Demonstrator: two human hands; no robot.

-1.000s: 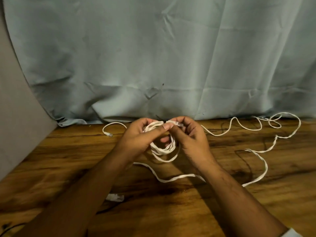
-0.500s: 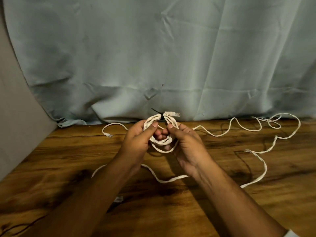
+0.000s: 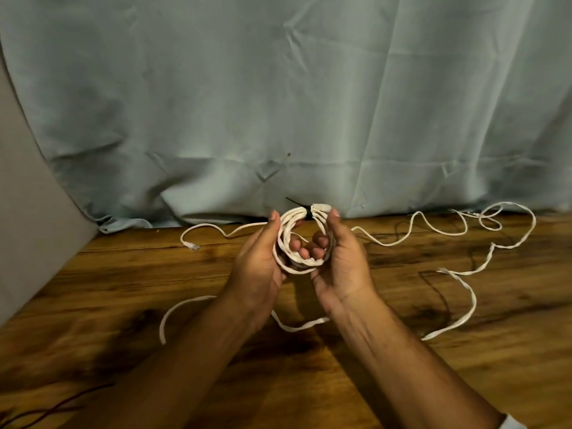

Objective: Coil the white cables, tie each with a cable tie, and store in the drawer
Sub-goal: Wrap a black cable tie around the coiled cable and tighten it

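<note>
A small coil of flat white cable [image 3: 292, 219] is held upright between both hands above the wooden table [image 3: 402, 366]. My left hand [image 3: 260, 261] grips its left side, thumb up along the loops. My right hand [image 3: 340, 261] grips the right side, fingers curled through the middle. A black cable tie [image 3: 301, 209] cinches the coil at the top, its tail pointing up and left beside a white plug [image 3: 322, 207]. A second, loose white cable [image 3: 464, 283] snakes across the table from left to far right, passing under my forearms.
A pale blue-grey cloth [image 3: 278, 103] hangs behind the table's far edge. A grey panel [image 3: 28, 236] stands at the left. The loose cable's plug end [image 3: 192, 245] lies at the back left. Thin dark wires [image 3: 46, 410] lie at the front left corner.
The coil has been turned upright and raised slightly. Both hands have shifted from pinching at its top to holding its sides, so the black tie now shows.
</note>
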